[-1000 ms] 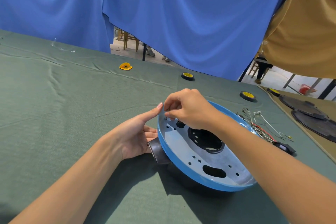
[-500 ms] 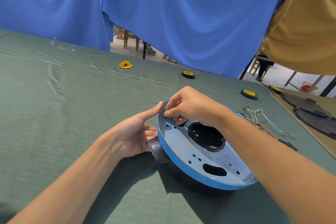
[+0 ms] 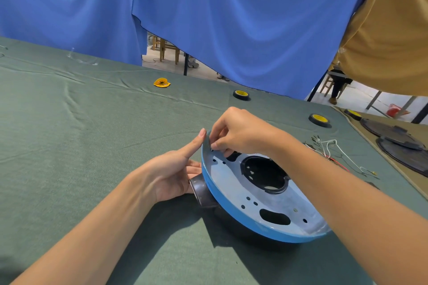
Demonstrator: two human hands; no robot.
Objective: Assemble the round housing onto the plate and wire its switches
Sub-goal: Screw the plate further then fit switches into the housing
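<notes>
A shallow round blue plate (image 3: 231,183) sits near the middle of the desk (image 3: 92,146), tilted up on its far-left side. Its pale inner face is dotted with small holes and has one oval slot. The black round housing (image 3: 266,176) shows through the plate's large central opening and appears to lie underneath. A dark stub pipe (image 3: 203,192) pokes out below the rim on the left.

The left hand (image 3: 171,171) has a loose, unclenched grip: its forefinger is straight and touches the outside of the rim, and the other fingers reach towards the stub pipe. The right hand (image 3: 240,134) has a closed grip, fingertips pinched together against the inner face beside a small hole near the rim. Whether a fastener sits between them cannot be seen.

The plate looks like thin, stiff painted metal, probably light, smooth enough to slip and likely to rock on the housing. The rim and the stub pipe seem the safest places to take hold.

Just beyond the plate to the right lies a loose bundle of wires (image 3: 333,152), thin and floppy, best held by the insulation. Farther off are rolls of tape (image 3: 240,94), a yellow scrap (image 3: 161,82) and dark round covers (image 3: 403,148) at the right edge, with a blue curtain (image 3: 231,18) behind
</notes>
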